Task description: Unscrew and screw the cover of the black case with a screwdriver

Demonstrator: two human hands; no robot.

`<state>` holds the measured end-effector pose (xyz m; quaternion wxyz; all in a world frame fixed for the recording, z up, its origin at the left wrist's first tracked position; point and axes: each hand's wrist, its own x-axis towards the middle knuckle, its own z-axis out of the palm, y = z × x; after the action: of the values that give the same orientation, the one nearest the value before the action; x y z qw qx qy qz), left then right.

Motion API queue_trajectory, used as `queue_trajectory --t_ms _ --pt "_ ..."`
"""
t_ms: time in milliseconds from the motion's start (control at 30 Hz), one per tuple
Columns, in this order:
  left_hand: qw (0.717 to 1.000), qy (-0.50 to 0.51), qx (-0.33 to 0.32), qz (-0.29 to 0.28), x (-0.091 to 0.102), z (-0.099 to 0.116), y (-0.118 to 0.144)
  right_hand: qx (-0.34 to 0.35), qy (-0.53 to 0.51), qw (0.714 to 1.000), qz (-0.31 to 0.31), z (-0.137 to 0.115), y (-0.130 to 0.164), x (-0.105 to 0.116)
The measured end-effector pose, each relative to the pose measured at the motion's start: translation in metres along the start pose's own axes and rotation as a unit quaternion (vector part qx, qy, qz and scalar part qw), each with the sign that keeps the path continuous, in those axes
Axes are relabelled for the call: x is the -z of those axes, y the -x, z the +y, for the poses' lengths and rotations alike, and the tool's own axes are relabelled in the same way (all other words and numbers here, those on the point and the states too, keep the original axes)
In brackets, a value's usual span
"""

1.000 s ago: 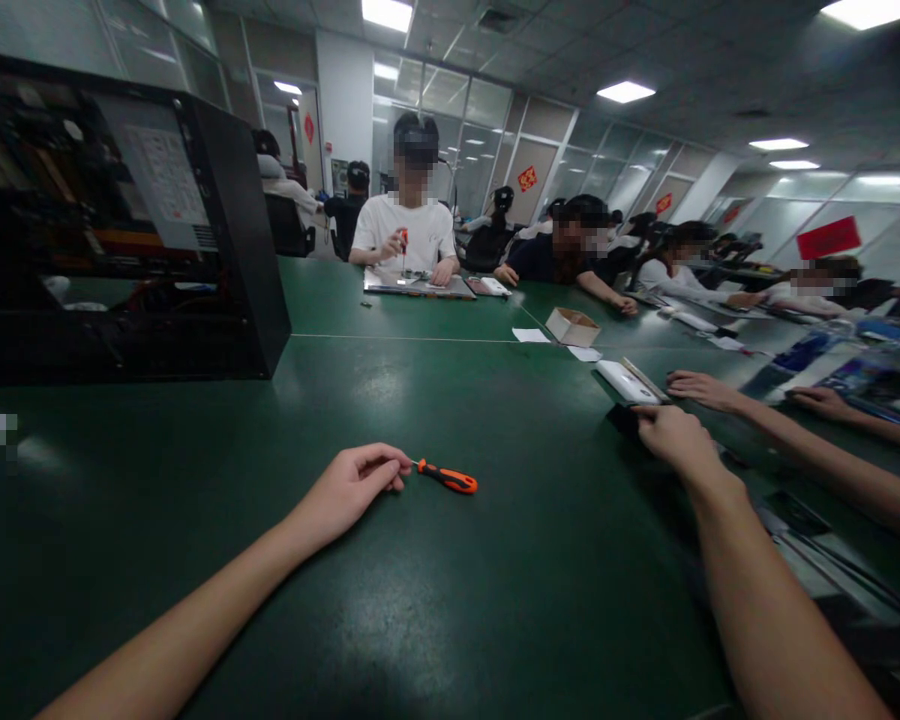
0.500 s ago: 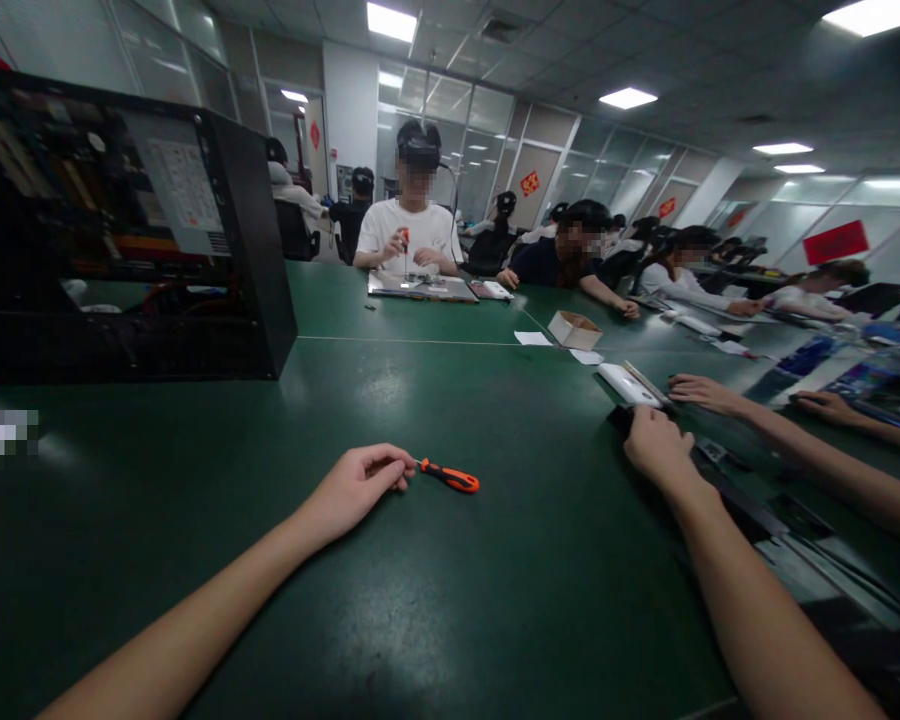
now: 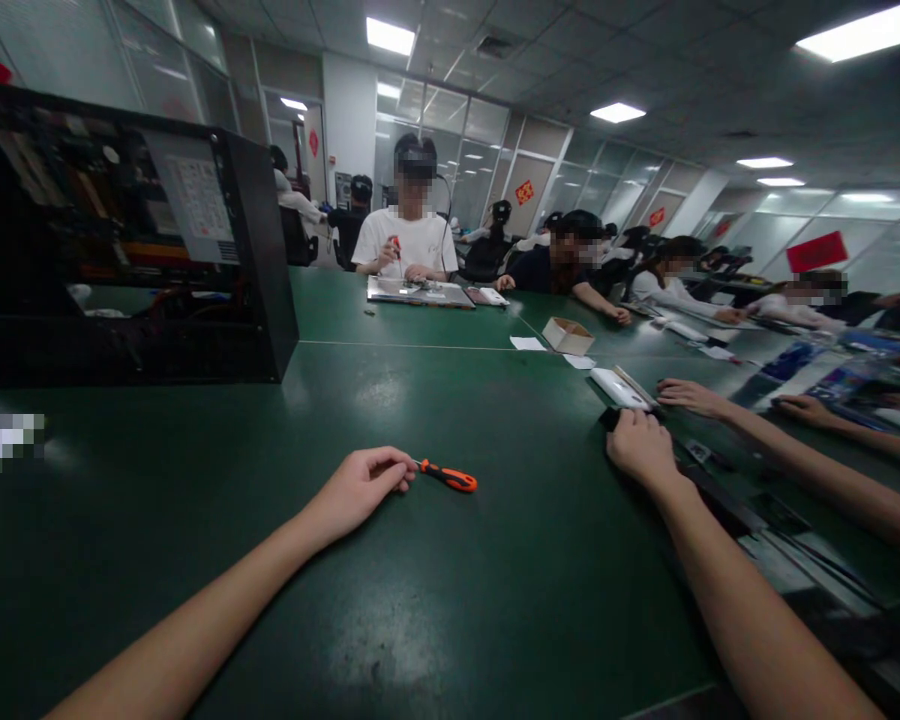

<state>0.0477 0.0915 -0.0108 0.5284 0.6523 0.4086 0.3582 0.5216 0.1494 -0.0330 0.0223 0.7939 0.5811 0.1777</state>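
Note:
My left hand (image 3: 367,490) rests on the green table (image 3: 390,610), its fingers pinched round the thin metal shaft of a screwdriver (image 3: 450,476). The screwdriver's orange-and-black handle lies on the tabletop, pointing right, and its tip is hidden by my fingers. Over at the right, my right hand (image 3: 641,448) is closed over a black object (image 3: 610,418). Only an end of that object shows past my fingers, so its kind is unclear. A white box-like thing (image 3: 619,388) lies just beyond this hand.
A black computer case (image 3: 259,260) with an open side stands at the left. Beyond are a small open cardboard box (image 3: 568,336) and a person in white (image 3: 414,240) at a flat panel (image 3: 420,292). Another person's forearm (image 3: 810,455) reaches in from the right, over dark parts and cables.
The view has tilted slightly up and shifted right. My right hand appears slightly further left in the picture. My left hand and the screwdriver are almost still.

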Motion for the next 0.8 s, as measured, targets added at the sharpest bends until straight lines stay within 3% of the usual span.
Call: queue_trajectory --t_ms 167,333,500,633,733,800 --pt "1.000 -0.023 -0.010 -0.011 0.001 0.000 0.001 0.004 -0.010 1.000 -0.016 -0.001 -0.004 0.005" --pt "0.999 -0.026 -0.025 -0.021 0.003 -0.003 0.002 -0.007 -0.037 0.998 -0.049 0.012 -0.006 0.028" --pt "0.999 -0.001 -0.031 -0.010 0.004 -0.009 0.001 -0.052 -0.054 0.997 -0.010 0.051 0.051 0.029" --pt "0.999 0.010 -0.035 -0.009 0.004 -0.013 -0.002 -0.114 -0.128 0.984 -0.040 0.080 0.088 0.014" --pt "0.999 0.017 -0.038 0.007 0.004 -0.013 -0.003 -0.108 -0.186 0.976 -0.031 0.070 0.093 0.028" --pt "0.998 0.019 -0.044 0.029 0.003 -0.012 -0.002 -0.045 -0.233 0.972 0.005 0.040 0.096 0.053"
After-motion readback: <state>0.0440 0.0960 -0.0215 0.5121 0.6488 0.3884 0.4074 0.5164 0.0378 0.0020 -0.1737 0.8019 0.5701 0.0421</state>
